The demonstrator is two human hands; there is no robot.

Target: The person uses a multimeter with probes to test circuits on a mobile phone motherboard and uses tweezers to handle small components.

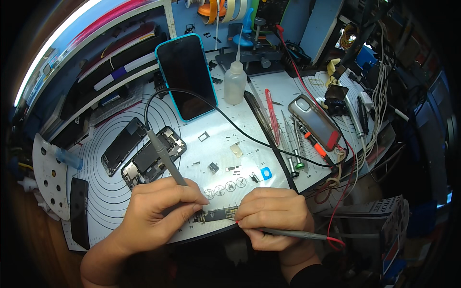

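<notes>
My left hand [161, 209] is closed around a grey test probe [165, 156] that has a black lead, its fingers at the left end of a small dark circuit board [216, 215]. A second test probe [297, 234], with a red lead, is in my right hand [273, 216], whose fingers meet the board's right end. Both probe tips are mostly hidden by my fingers, so contact cannot be made out. The board lies near the mat's front edge. Beyond my left hand rests an opened phone body [176, 139], beside a dark phone screen [124, 146].
Small loose parts and a blue square piece [266, 173] lie beyond the board. A blue-cased phone [187, 77] and a clear bottle [235, 82] stand farther back. Screwdrivers [288, 139], tweezers and another phone [314, 120] fill the right. The black lead [225, 117] arches over the mat.
</notes>
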